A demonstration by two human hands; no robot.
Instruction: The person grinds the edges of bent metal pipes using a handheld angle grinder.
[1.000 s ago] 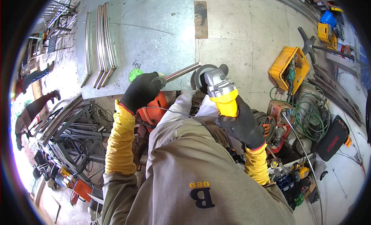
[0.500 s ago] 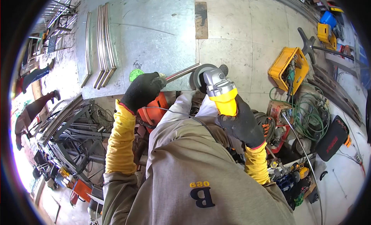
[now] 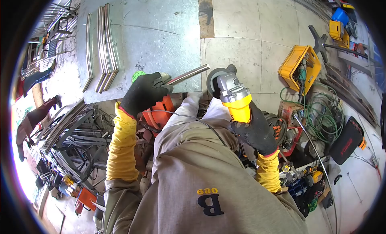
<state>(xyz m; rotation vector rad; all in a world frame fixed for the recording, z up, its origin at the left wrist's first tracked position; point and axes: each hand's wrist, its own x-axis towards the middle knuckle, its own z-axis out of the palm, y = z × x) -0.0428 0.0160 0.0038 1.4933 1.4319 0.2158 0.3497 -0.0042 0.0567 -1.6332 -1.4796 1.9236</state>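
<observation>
In a black glove, my left hand [image 3: 144, 93] is closed around one end of a shiny metal tube [image 3: 188, 75], which points up to the right over the edge of the metal-topped table [image 3: 152, 45]. My right hand [image 3: 255, 129], also gloved, grips the yellow body of an angle grinder [image 3: 235, 95]. Its round disc [image 3: 216, 79] faces the free end of the tube, with a small gap between them. Beside my left hand is a bright green round mark [image 3: 138, 75] on the table. Several bent metal tubes [image 3: 105, 49] lie at the table's left.
A yellow crate [image 3: 295, 69] with cables stands at right, near a coiled green hose [image 3: 323, 117]. Below the table sits an orange object [image 3: 159, 113]. Metal frames [image 3: 76, 141] crowd the left side. A dark cable [image 3: 193, 118] crosses in front of my body.
The grinder has shifted slightly right and down, away from the tube. The tube's end was by the disc before and now stands apart. My left hand has moved slightly left.
</observation>
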